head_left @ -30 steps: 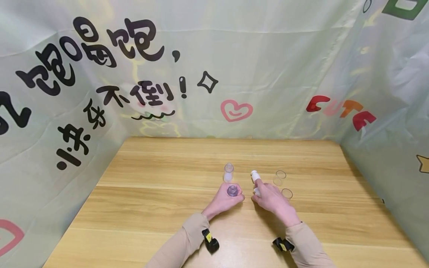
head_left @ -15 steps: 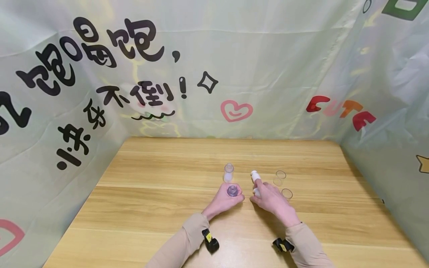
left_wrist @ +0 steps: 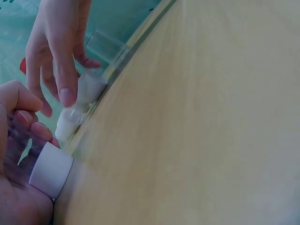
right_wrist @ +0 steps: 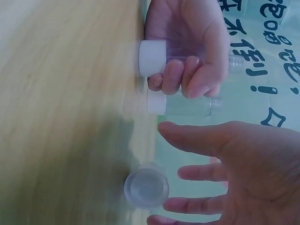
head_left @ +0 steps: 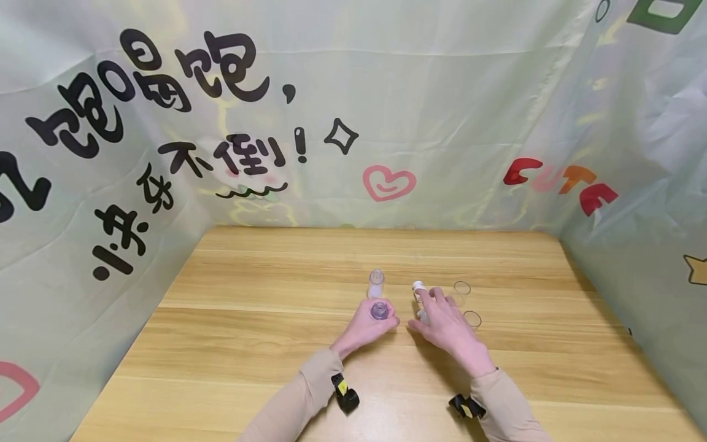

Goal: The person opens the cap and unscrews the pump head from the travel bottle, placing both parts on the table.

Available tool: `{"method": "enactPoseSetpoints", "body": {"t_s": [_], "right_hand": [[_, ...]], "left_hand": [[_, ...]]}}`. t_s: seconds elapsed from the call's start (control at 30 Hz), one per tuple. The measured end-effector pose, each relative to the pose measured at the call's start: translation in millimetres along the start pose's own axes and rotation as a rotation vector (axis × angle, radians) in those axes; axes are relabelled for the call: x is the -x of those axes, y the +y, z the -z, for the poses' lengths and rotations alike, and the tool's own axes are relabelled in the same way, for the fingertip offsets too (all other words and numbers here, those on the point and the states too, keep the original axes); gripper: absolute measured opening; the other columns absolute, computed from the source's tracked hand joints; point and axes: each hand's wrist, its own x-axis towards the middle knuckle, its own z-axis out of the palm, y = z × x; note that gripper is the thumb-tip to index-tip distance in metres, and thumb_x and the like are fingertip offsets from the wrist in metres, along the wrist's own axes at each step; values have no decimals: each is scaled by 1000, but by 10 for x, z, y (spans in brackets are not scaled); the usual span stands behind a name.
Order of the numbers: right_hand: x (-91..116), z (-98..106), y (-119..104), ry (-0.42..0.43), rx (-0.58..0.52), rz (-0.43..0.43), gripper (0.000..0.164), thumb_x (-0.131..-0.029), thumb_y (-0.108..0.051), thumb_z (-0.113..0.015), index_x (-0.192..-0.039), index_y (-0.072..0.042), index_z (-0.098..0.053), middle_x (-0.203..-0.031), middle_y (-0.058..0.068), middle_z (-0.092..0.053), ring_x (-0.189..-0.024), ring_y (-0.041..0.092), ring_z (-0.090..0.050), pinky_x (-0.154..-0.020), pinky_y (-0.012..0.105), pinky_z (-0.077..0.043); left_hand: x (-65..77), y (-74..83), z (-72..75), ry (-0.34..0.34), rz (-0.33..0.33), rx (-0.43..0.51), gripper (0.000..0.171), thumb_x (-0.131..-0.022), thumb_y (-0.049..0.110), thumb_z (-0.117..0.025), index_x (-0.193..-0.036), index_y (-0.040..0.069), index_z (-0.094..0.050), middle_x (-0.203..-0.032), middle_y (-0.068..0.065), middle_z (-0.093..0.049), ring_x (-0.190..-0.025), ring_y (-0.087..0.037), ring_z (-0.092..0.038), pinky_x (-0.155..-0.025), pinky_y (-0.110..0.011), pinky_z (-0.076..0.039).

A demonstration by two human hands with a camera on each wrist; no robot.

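Observation:
My left hand [head_left: 371, 322] grips a small clear bottle [head_left: 379, 310] with its neck up. In the right wrist view its white base [right_wrist: 153, 58] shows below the curled fingers. My right hand [head_left: 446, 328] is spread, thumb apart, above a white-topped piece [head_left: 418, 286], partly hidden by the fingers. From the right wrist, a round translucent end [right_wrist: 146, 186] appears below these fingers, apart from the thumb. A second clear bottle [head_left: 376, 284] with a white base stands just behind my left hand. Several white and clear pieces [left_wrist: 91, 88] stand beneath the right hand in the left wrist view.
Thin round rims [head_left: 462, 287] show right of my right hand, with another rim [head_left: 472, 319] nearer. A clear cylinder [left_wrist: 108, 47] stands behind the right hand in the left wrist view. The wooden table [head_left: 248, 331] meets printed fabric walls [head_left: 442, 110] at the back and sides.
My right fingers have lifted and spread away from the white-topped piece they were touching. The left hand, still gripping its bottle, has shifted very slightly up and left.

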Motion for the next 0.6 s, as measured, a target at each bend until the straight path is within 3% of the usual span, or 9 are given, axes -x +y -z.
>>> {"method": "enactPoseSetpoints", "body": {"t_s": [0.3, 0.6], "right_hand": [[12, 5, -23, 22, 20, 19, 74, -85, -27, -77, -147, -8, -43, -135, 28, -51, -111, 50, -56, -80, 64, -55], [7, 2, -21, 24, 16, 22, 73, -86, -28, -76, -148, -8, -43, -139, 30, -49, -115, 52, -55, -82, 67, -54]], "left_hand": [[52, 275, 89, 10, 25, 50, 8, -82, -5, -66, -81, 0, -60, -71, 8, -55, -64, -3, -51, -71, -18, -48], [-2, 236, 55, 47, 29, 48, 6, -82, -6, -65, -81, -2, -59, -69, 8, -53, -63, -3, -48, -69, -17, -45]]}}
